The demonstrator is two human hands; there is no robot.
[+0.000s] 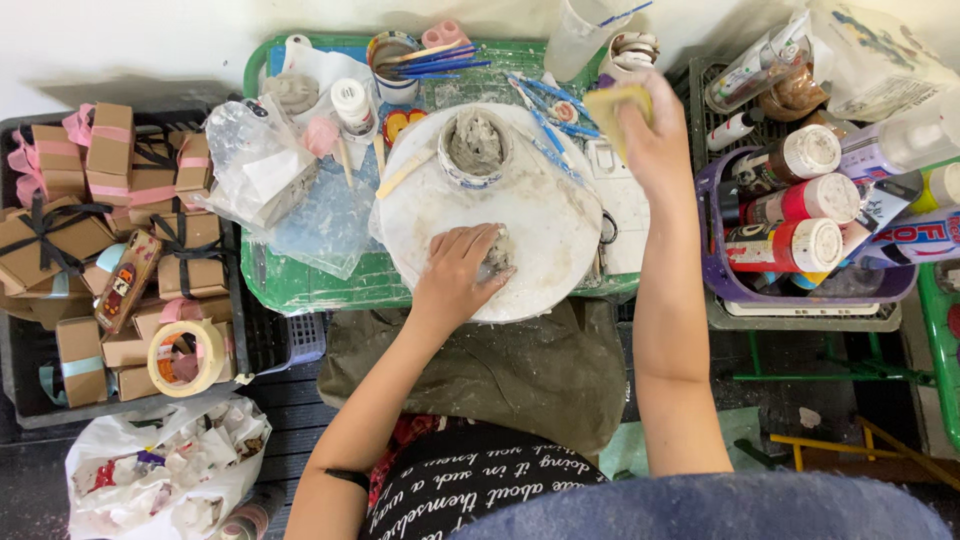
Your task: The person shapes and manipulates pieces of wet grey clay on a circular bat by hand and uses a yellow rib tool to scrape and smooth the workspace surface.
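two hands, two jobs, and the one that matters sits under your left hand (458,275): a small lump of grey clay (497,256) on the near part of the round white board (540,215). the lump lies at your fingertips, just to the right of the palm and touching it, with the fingers curled over and around its near side. so that hand is closed loosely on the clay, pressing it down onto the board rather than lifting it. the lump is mostly hidden by the fingers, so you cannot tell its long axis from here.

your right hand (655,125) is raised well away, past the far right edge of the board, pinched shut on a yellow sponge (615,105). it is much farther from the lump than the left.

beyond the lump, toward the far side of the board, stands a small cup of grey slip (475,148), apart from both hands. the board rests on a green tray (300,285); a purple basket of paint bottles (800,290) sits to your right and a black crate of brown gift boxes (25,395) to your left.
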